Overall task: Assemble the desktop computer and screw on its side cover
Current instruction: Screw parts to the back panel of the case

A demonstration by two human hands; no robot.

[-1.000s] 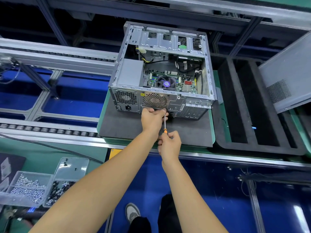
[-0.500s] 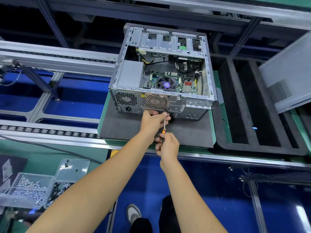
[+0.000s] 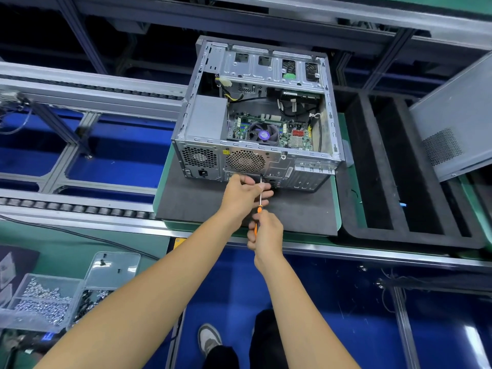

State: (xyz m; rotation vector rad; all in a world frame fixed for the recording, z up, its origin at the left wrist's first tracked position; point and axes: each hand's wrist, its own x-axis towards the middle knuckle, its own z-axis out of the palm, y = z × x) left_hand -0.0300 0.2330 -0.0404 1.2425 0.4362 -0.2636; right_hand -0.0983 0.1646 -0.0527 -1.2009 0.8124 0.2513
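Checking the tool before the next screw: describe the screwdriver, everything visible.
The screwdriver is slim, with an orange handle and a thin bare-metal shaft. It points up and away from the person, its tip at the rear panel of the computer case, just below the round fan grille. The right hand grips the handle, hiding most of it. The left hand pinches the shaft near the tip with its fingertips. Whether a screw sits on the tip cannot be told.

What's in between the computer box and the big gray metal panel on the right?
A black foam tray with long slots lies between the computer case and the leaning gray side cover, as the head view shows.
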